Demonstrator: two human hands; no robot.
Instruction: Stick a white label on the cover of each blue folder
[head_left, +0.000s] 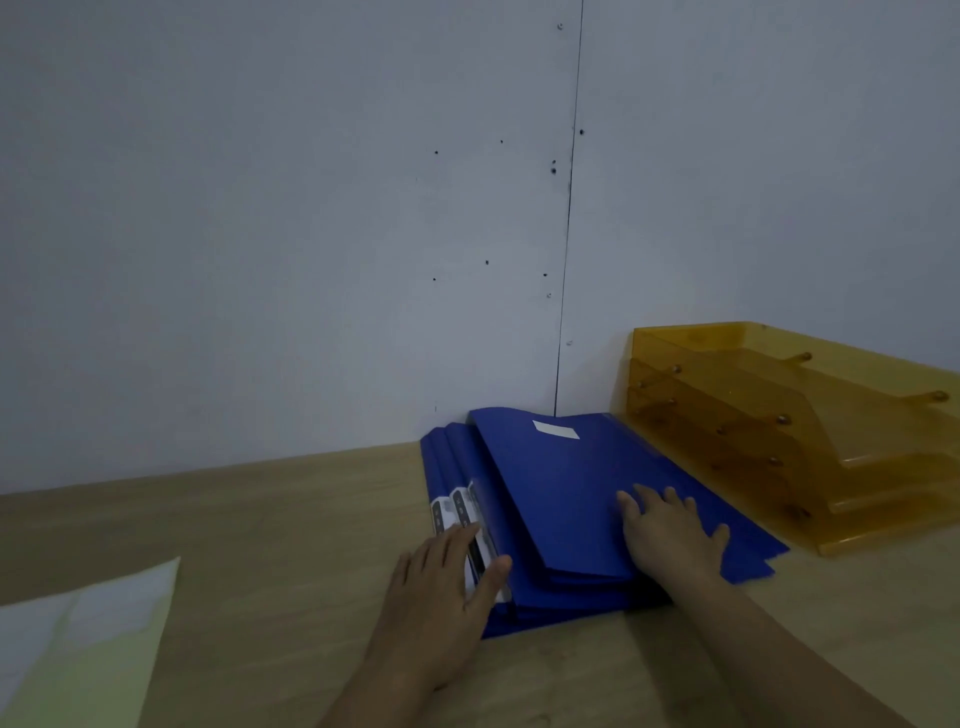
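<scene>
Right hand: lies flat, fingers spread and straight, palm pressing the cover of the top blue folder; nothing grasped. Left hand: also flat and released, fingers resting across the white spine strips at the left edge of the folder stack, thumb touching the top folder's near-left corner.

Top folder carries a white label on the far part of its cover, slightly skewed. Judgement: this one is finished; the hands appear to be steadying or squaring the pile. Next move likely calls for shifting the labelled folder aside to expose an unlabelled cover, then fetching a fresh label.

Materials: covers smooth, matte blue plastic, thin and flexible, fanned unevenly. Label sheet, pale yellow backing with white patches, lies well apart at near left on the wood-grain table. Translucent amber tiered tray, rigid plastic, stands just beside the stack on the right, against the grey wall.
</scene>
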